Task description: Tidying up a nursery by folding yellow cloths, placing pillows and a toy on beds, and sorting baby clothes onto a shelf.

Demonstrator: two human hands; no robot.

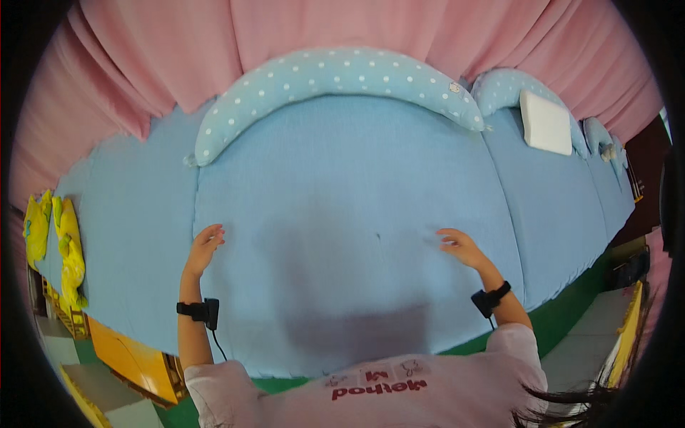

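Observation:
Both my arms reach out over a wide bed covered in light blue sheet point(342, 171). On the left, my left hand point(206, 245) hovers near a mattress seam, its fingers loosely apart and nothing in them. My right hand point(459, 245) is on the right side, also free of any object, with fingers spread a little and curved inward. A small dark speck point(378, 236) lies on the sheet between the hands. Beyond them, a long blue bolster point(335, 71) with white dots curves along the far edge, touched by neither hand.
Pink curtains point(314, 25) hang behind the bed. At the far right, a white pillow point(546, 123) leans on another dotted bolster point(506, 89). Yellow cloth items point(69, 250) lie at the left end. An orange wooden piece point(132, 357) stands at the lower left, above green flooring point(564, 314).

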